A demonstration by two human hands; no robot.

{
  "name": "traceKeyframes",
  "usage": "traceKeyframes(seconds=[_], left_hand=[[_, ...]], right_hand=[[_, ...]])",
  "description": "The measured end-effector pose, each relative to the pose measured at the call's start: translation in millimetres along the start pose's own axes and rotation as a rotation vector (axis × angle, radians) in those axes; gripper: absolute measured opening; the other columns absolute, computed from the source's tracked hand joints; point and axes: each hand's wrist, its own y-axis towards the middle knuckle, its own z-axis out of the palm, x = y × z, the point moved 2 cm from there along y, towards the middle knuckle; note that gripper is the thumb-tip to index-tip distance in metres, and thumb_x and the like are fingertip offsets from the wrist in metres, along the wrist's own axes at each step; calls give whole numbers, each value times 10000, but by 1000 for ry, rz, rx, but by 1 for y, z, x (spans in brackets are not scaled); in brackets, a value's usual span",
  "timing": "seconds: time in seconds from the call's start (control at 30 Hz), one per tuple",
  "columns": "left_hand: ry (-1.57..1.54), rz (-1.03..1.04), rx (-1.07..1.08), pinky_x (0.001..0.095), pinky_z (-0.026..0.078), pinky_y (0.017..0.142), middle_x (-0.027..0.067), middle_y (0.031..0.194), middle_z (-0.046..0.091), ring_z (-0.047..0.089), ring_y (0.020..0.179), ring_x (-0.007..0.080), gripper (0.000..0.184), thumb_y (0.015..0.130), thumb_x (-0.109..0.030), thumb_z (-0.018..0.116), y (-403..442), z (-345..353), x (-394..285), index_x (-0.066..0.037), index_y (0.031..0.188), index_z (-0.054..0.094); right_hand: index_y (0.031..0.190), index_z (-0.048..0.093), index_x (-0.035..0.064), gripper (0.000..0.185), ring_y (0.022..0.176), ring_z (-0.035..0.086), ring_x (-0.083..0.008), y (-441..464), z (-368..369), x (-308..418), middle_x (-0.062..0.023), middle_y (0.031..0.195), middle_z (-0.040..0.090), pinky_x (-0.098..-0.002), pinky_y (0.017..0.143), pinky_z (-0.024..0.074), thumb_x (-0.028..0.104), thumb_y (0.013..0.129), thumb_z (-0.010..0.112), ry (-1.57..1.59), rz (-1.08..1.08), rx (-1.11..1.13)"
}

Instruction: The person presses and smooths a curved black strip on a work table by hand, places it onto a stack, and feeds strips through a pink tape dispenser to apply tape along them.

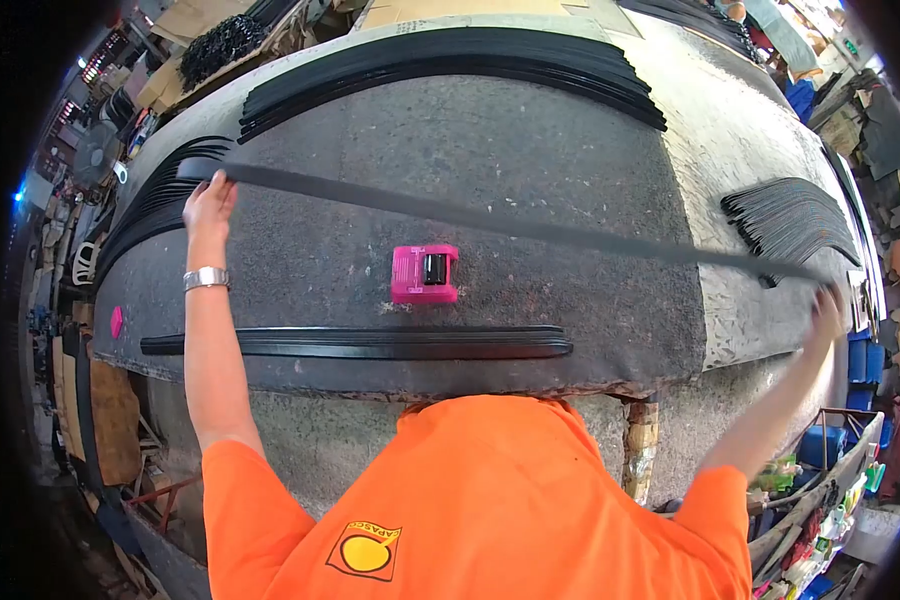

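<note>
A long dark strip (470,215) stretches across the bench between my two hands, slanting down to the right. My left hand (210,205) is closed on its left end, beside a fan of black strips. At the far right my right hand (826,312), slightly blurred, grips the other end. Below the strip sits a pink device with a black roller (423,275). A stack of black strips (400,342) lies along the near edge of the bench.
A long pile of black strips (450,55) curves across the back. Fanned strips (150,205) lie at left, a stack of strips (795,222) at right. A small pink object (117,321) sits near the left corner. The dark bench top (590,310) ends near my body.
</note>
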Motion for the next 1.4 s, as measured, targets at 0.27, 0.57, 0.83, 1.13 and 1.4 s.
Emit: traceKeyframes(seconds=[0.27, 0.57, 0.83, 1.13, 1.4], left_hand=[[-380, 42, -144, 402, 601, 1002, 109, 1176, 658, 677, 1098, 264, 507, 983, -85, 724, -9, -148, 43, -31, 1407, 451], [-569, -187, 57, 311, 640, 856, 75, 1249, 710, 721, 1098, 169, 127, 1028, -113, 660, -112, -181, 127, -97, 1154, 651], [-872, -588, 367, 365, 673, 884, 162, 1394, 646, 726, 1129, 228, 364, 1050, -99, 602, -146, -165, 130, 32, 1389, 580], [-363, -779, 663, 320, 657, 829, 53, 1149, 739, 741, 1057, 194, 239, 1012, -68, 663, -145, -113, 144, -125, 1244, 647], [-258, -827, 601, 338, 649, 817, 101, 1003, 770, 776, 981, 244, 130, 946, -58, 752, -149, -53, 130, -107, 942, 631]], right_hand=[[1186, 667, 128, 230, 891, 659, -133, -112, 367, -104, 17, 922, 660, -288, 703, 478, 191, 966, 687, 467, 496, 537], [1339, 682, 139, 411, 1053, 704, -288, -214, 323, -150, -72, 1221, 716, -438, 934, 545, 228, 938, 690, -736, -14, 406], [1227, 744, 195, 318, 1240, 630, -310, -386, 341, -37, -73, 1280, 700, -503, 1020, 495, 202, 916, 682, -1152, -244, 509], [1245, 737, 188, 396, 1148, 622, -294, -523, 440, 39, -56, 1188, 668, -464, 928, 474, 42, 899, 613, -920, -571, 709], [1324, 703, 186, 455, 1128, 606, -283, -548, 467, 43, -56, 1187, 648, -440, 911, 441, 21, 915, 592, -995, -632, 772]])
